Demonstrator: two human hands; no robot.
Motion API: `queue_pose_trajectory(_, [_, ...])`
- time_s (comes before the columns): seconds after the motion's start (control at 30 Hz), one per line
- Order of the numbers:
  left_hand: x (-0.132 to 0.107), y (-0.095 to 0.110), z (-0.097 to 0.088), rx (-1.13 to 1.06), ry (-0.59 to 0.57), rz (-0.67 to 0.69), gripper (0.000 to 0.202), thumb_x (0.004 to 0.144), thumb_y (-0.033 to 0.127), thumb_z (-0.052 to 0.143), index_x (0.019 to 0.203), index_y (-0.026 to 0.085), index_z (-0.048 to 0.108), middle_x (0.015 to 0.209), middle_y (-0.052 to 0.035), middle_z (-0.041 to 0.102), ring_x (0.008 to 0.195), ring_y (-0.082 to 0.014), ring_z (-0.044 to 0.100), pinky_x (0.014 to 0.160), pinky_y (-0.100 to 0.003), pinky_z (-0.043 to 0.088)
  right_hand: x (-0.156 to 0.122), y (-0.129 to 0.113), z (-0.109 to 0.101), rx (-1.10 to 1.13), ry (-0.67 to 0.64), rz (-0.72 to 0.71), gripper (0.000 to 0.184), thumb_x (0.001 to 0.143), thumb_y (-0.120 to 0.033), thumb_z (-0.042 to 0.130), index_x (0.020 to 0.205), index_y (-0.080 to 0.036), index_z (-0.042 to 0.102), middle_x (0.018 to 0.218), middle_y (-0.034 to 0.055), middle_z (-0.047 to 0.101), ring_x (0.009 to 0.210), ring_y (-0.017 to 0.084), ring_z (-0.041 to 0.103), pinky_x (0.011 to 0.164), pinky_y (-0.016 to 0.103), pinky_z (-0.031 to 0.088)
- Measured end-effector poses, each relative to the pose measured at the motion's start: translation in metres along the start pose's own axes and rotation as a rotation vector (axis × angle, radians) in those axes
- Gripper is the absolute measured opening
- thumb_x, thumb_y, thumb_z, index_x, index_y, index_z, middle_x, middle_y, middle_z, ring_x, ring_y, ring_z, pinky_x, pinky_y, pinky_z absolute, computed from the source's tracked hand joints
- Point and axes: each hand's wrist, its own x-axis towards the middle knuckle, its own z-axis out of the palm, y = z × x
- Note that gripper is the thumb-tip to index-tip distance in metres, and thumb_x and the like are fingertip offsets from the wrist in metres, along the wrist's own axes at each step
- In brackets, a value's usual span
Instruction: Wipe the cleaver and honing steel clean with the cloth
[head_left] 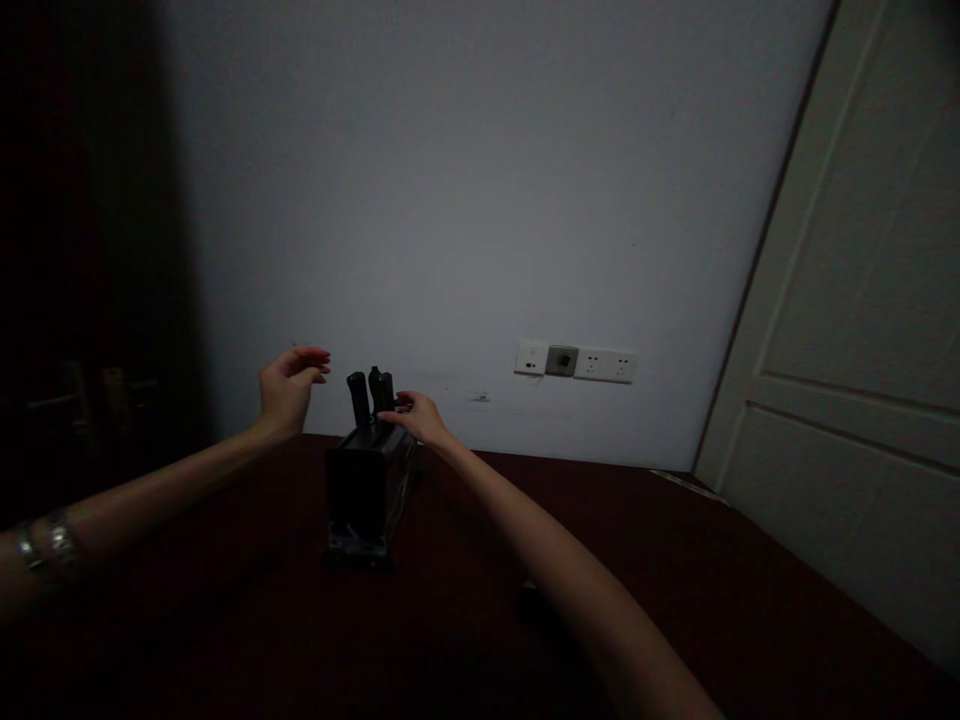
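Note:
A dark, box-shaped knife block (357,490) stands on the dark red surface, with several black knife handles (360,398) sticking up from its top. At the block's far right side, my right hand (421,415) has thumb and fingers closed around a small black handle, mostly hidden by the fingers. My left hand (289,385) is raised to the left of the handles, touching nothing. Its fingers are bent and loosely apart. A silvery band circles my left wrist.
Behind the block rises a pale wall with a row of sockets (606,365). A panelled white door (862,300) stands at the right. On the dark red surface (637,540), a small dark object (531,600) lies partly behind my right forearm. The left side is deep in shadow.

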Motion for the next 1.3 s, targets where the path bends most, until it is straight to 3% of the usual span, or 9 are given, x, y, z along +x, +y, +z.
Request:
queue_pose_trajectory(0.27, [-0.025,0.000,0.004,-0.018,-0.145,-0.021,0.018,0.055,0.015,0.049,0.070,0.018,0.058,0.072,-0.0001,0.058,0.070,-0.0152,0.054,0.062,-0.026,0.044,0.002,0.004,0.018,-0.111,0.035,-0.013,0.032,0.064,-0.030,0.070,0.089,-0.011,0.064,0.079,0.0046,0.066,0.070,0.014,0.056,0.062,0.023,0.042])
queue_pose_trajectory(0.57, [-0.020,0.003,0.008,-0.026,-0.128,-0.024,0.017,0.055,0.013,0.047,0.066,0.019,0.058,0.070,-0.0002,0.058,0.069,-0.0153,0.054,0.060,-0.026,0.044,0.000,-0.003,0.014,-0.217,0.064,-0.037,0.026,0.064,-0.034,0.069,0.075,-0.011,0.067,0.066,0.0021,0.063,0.059,0.012,0.051,0.055,0.021,0.036])
queue_pose_trajectory(0.8, [-0.013,0.004,0.013,-0.097,-0.083,-0.057,0.019,0.052,0.008,0.046,0.064,0.017,0.059,0.066,0.0001,0.055,0.061,-0.0116,0.052,0.054,-0.022,0.042,0.009,-0.009,0.010,-0.247,0.071,-0.063,0.026,0.065,-0.034,0.068,0.079,-0.013,0.068,0.068,0.0026,0.065,0.059,0.012,0.054,0.053,0.020,0.036])
queue_pose_trajectory(1.07, [-0.013,0.015,0.019,-0.110,-0.034,-0.078,0.020,0.051,0.005,0.044,0.063,0.014,0.058,0.065,-0.0005,0.055,0.057,-0.0107,0.051,0.047,-0.021,0.040,0.029,-0.035,-0.004,-0.299,0.117,-0.095,0.029,0.065,-0.041,0.067,0.074,-0.013,0.068,0.064,0.0020,0.064,0.058,0.012,0.055,0.051,0.020,0.035])
queue_pose_trajectory(1.3, [-0.003,0.035,0.027,-0.163,-0.011,-0.019,0.020,0.051,0.000,0.045,0.064,0.010,0.056,0.060,-0.0006,0.051,0.054,-0.0105,0.048,0.039,-0.021,0.038,0.056,-0.078,-0.025,-0.305,0.149,-0.161,0.030,0.066,-0.042,0.066,0.073,-0.013,0.067,0.068,0.0042,0.066,0.063,0.013,0.058,0.055,0.021,0.039])
